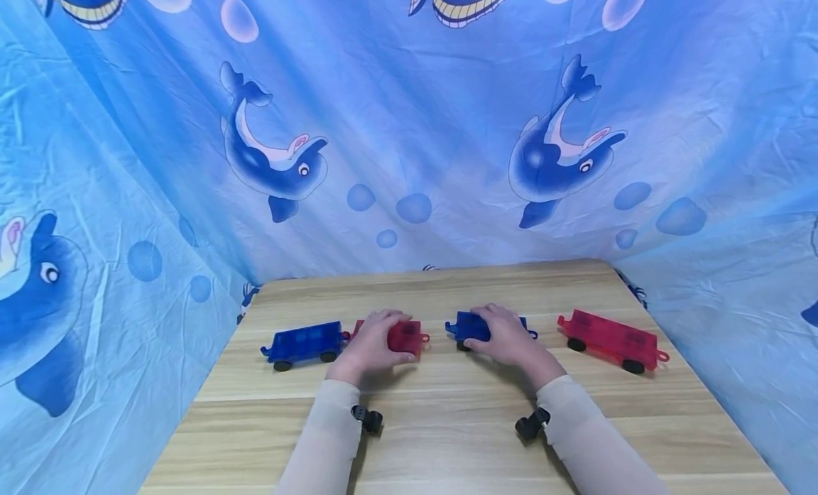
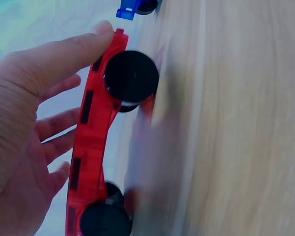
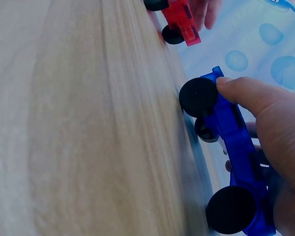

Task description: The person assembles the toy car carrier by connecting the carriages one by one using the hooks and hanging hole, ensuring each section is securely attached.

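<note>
My left hand holds a translucent red toy wagon from above, thumb along the near side and fingers over the far side. In the left wrist view, the black wheels of this red wagon face the wooden table. My right hand grips a blue toy wagon in the same way. Its thumb presses near the front end of the blue wagon in the right wrist view. A gap lies between the two held wagons, with the red one's loop facing the blue one's hook.
Another blue wagon stands at the left, its end right at the held red wagon. A second red wagon stands angled at the right, apart from the held blue one. Behind the wooden table hangs a blue dolphin-print cloth.
</note>
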Demonstrator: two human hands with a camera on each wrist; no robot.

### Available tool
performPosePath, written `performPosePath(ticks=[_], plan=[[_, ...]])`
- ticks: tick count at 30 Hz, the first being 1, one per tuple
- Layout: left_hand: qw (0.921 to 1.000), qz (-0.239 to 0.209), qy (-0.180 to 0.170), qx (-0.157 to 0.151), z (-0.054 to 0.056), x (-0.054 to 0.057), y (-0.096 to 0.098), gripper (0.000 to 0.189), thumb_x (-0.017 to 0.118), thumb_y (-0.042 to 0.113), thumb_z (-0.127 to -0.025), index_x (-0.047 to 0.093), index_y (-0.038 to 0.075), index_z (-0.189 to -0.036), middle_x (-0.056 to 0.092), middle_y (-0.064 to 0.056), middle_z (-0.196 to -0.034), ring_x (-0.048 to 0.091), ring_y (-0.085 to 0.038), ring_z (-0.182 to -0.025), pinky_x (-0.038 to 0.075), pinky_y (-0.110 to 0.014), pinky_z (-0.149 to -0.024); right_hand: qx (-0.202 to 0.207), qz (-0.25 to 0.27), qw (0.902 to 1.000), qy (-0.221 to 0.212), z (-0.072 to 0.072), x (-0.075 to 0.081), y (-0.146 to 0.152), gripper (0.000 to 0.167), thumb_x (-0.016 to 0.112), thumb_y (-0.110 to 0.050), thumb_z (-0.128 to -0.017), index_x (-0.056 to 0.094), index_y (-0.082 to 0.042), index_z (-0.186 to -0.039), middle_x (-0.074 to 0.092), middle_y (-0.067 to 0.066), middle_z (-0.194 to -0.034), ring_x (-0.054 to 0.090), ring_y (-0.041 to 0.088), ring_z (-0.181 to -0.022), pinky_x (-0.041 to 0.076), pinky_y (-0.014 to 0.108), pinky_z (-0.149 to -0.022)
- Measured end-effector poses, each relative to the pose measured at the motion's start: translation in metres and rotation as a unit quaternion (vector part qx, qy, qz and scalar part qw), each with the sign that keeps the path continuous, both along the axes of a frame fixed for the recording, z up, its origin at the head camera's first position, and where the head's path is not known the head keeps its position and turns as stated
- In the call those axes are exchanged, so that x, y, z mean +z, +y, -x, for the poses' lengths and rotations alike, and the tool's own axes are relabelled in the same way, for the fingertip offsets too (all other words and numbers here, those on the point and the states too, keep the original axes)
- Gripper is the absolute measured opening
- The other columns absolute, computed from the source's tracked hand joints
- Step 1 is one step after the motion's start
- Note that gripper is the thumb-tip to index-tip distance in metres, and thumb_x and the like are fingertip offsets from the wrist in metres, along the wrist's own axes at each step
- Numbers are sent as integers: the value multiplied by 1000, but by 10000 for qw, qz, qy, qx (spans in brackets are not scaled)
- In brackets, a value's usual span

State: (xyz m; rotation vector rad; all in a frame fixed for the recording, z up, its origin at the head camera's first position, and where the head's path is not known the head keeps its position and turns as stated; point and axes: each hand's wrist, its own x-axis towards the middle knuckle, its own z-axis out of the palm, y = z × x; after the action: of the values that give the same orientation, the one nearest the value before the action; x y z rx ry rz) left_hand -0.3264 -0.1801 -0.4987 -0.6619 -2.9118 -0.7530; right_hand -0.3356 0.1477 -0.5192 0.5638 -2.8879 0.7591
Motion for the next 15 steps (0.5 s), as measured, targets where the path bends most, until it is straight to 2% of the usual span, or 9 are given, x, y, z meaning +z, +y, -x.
performPosePath(ticks=[7, 15], plan=[[9999, 152, -5, -17, 2, -7, 3, 76, 90, 47, -82, 60, 28, -149, 55, 3, -149, 49, -26, -135, 51, -55, -104, -24, -69, 10000, -32, -1, -1, 0, 79, 77, -53, -93, 50, -13, -156, 55, 14, -149, 48, 40, -141, 35, 64, -116], [10000, -14, -24, 87, 4, -10, -1, 72, 90, 47, -82, 62, 30, -146, 57, 3, -145, 51, -26, -132, 54, -52, -101, 42, -65, 9999, 79, 0, -1, -1, 79, 78, -53, -92, 52, -12, -154, 56, 15, -148, 49, 41, -140, 34, 64, -116]])
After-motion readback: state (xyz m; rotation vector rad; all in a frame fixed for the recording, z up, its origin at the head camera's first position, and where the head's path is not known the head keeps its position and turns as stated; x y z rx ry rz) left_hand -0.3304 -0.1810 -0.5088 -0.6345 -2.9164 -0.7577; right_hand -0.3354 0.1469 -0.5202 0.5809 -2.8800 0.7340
